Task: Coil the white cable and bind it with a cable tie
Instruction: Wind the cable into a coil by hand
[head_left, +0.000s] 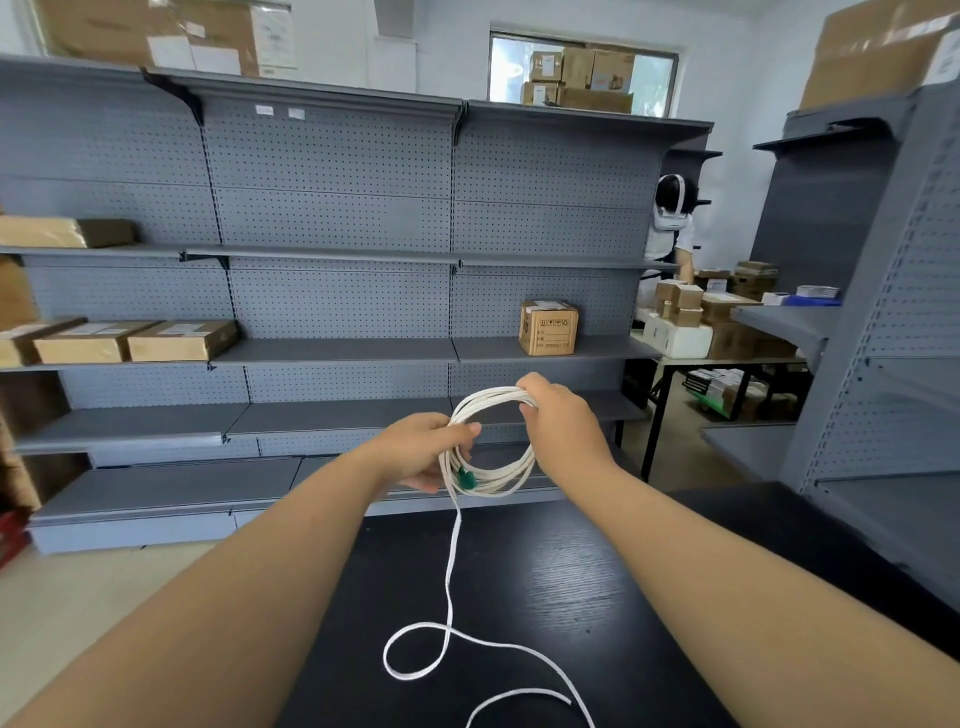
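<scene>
The white cable (498, 475) is wound into several round loops held up in the air above the black table (571, 597). My left hand (421, 449) grips the coil's left side, where a small green piece (467, 480) sits among the strands. My right hand (558, 415) pinches the top right of the coil. A loose tail of the cable (451, 571) hangs from the coil down to the table, makes one loop there and runs off the bottom edge. No cable tie is in view.
Grey pegboard shelving (332, 218) stands behind the table, with cardboard boxes (548, 327) on its shelves. Another grey shelf unit (883, 312) stands at the right. A person (670, 218) works at a box-laden table at the back right.
</scene>
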